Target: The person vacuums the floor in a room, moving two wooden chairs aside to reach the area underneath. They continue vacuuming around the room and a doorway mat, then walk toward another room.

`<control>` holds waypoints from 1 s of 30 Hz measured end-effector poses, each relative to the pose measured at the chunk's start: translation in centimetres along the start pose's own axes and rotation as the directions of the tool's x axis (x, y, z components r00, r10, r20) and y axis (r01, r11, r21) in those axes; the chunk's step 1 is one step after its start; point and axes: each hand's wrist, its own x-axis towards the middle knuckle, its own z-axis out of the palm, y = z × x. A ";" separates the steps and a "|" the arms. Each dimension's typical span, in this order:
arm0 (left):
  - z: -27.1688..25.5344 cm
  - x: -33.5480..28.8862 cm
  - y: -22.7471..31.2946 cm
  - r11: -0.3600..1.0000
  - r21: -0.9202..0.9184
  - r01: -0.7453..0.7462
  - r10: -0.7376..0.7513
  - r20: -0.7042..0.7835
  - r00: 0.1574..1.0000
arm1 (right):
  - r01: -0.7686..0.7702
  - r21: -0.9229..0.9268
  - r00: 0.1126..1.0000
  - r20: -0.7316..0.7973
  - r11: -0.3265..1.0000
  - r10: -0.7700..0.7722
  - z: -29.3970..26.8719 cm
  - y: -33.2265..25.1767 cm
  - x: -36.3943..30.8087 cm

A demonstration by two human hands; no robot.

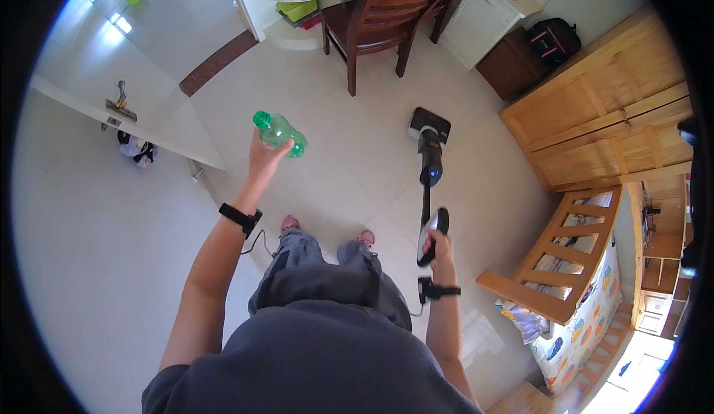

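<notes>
My left hand (pixel 265 157) is raised in front of me, its fingers wrapped round a clear green plastic bottle (pixel 277 130). The bottle is tilted, with its green cap toward the upper left, and looks empty. At my right side, my right hand (pixel 439 247) grips the handle of a black and grey upright floor cleaner (pixel 431 155). The cleaner's thin black pole runs forward from the grip to a dark, boxy head resting on the tiles, where a small blue light shows on the body. Black bands with small devices sit on both wrists.
Ahead stand dark wooden chairs (pixel 375 23) by a white desk and shelves. An open white door (pixel 141 125) is on the left. A wooden wardrobe (pixel 610 109), a black backpack (pixel 554 40) and a bed with a slatted wooden end (pixel 569 258) line the right.
</notes>
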 end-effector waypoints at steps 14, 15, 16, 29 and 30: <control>-20.3 -10.4 -16.3 0.853 0.218 0.475 -0.327 -0.486 0.810 | -0.149 -0.052 0.986 0.063 0.988 0.152 -14.5 3.6 -11.8; -21.2 -12.7 -17.1 0.821 0.204 0.533 -0.367 -0.528 0.766 | -0.186 -0.121 0.981 0.031 0.975 0.191 -16.9 2.6 -13.8; -21.8 -15.2 -17.8 0.812 0.169 0.558 -0.387 -0.560 0.733 | -0.254 -0.103 0.963 0.064 0.962 0.261 -19.5 0.9 -15.4; -17.3 -34.1 -22.7 0.493 -0.276 0.825 -0.748 -0.619 0.240 | -0.176 -0.675 0.937 -0.337 0.716 -0.087 -26.9 -16.0 -11.1; -17.5 -33.6 -22.5 0.469 -0.275 0.840 -0.759 -0.611 0.224 | -0.167 -0.694 0.944 -0.318 0.701 -0.090 -26.4 -17.0 -9.7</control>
